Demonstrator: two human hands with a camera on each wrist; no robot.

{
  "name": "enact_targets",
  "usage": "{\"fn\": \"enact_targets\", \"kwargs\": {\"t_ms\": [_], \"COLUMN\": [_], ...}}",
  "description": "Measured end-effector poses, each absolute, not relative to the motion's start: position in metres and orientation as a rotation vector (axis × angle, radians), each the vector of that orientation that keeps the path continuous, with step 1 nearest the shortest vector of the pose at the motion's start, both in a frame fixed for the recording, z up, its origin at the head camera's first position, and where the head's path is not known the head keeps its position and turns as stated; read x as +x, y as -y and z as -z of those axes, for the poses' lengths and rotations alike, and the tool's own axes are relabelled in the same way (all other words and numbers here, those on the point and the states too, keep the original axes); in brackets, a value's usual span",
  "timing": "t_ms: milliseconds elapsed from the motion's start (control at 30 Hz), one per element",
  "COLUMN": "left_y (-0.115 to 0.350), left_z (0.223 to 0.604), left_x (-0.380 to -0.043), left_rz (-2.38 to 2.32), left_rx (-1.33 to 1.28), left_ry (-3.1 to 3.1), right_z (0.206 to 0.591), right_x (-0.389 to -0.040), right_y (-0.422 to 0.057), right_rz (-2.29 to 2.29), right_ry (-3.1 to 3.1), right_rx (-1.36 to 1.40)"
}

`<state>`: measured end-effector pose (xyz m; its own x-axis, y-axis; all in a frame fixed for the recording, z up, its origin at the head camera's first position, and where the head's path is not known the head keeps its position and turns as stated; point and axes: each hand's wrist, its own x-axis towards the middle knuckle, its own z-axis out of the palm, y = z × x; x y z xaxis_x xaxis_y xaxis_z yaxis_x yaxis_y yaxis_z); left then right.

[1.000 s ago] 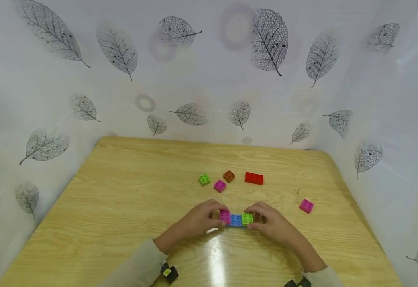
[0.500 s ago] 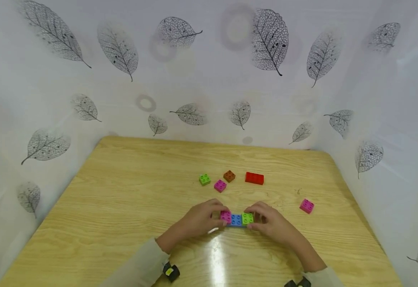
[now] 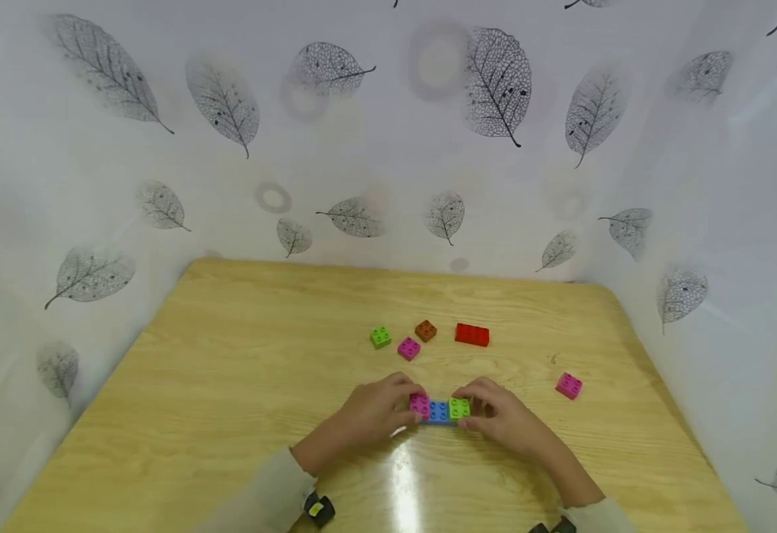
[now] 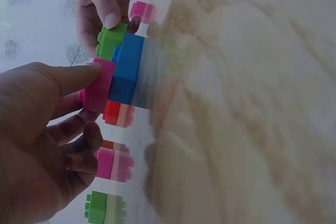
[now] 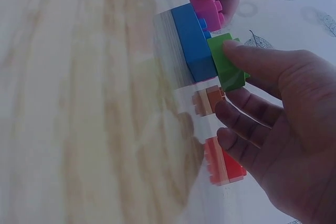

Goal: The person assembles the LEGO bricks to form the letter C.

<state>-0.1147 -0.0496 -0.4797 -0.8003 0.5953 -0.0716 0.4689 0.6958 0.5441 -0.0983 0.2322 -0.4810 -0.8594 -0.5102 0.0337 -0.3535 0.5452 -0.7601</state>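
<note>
My left hand (image 3: 376, 409) pinches pink block (image 3: 418, 404), right hand (image 3: 503, 416) pinches green block (image 3: 459, 408); blue block (image 3: 438, 410) beneath both, near side of tabletop (image 3: 261, 333).

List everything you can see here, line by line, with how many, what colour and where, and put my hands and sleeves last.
table: 1, light wood, under the blocks
backdrop: 1, whitish with dark leaf print, around the table
blue block: 1, blue, between the hands
held pink block: 1, pink, atop the blue block's left end
held green block: 1, green, atop its right end
loose green block: 1, green, beyond the left hand
loose pink blocks: 2, pink, one near the brown block, one far right
brown block: 1, brown, mid-table
red block: 1, red, right of brown
wrist devices: 2, black, at the cuffs
sleeves: 2, pale beige, bottom
left hand: 1, bare, pinching pink
right hand: 1, bare, pinching green
</note>
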Motion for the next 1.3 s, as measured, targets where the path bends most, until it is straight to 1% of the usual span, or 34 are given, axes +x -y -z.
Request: {"fn": "enact_targets", "kwargs": {"t_ms": [200,467,767,967,1300], "left_y": [0.053,0.062,0.077,0.091,0.103], "left_z": [0.477,0.472,0.468,0.469,0.478], "left_x": [-0.119,-0.128,-0.153,-0.176,-0.204], "left_rz": [-0.898,-0.96,-1.002,-1.03,-1.103], "left_rx": [0.803,0.772,0.583,0.476,0.388], "left_ry": [-2.546,-2.519,-2.739,-2.866,-2.83], "right_z": [0.482,0.481,0.48,0.478,0.477], "right_x": [-0.098,-0.099,-0.097,-0.097,-0.097], "right_y": [-0.232,-0.23,-0.231,-0.229,-0.229], "right_rz": [1.206,1.19,1.189,1.186,1.193], "right_ry": [-2.595,-2.58,-2.594,-2.59,-2.582], "right_rx": [-0.729,-0.702,-0.691,-0.694,-0.695]}}
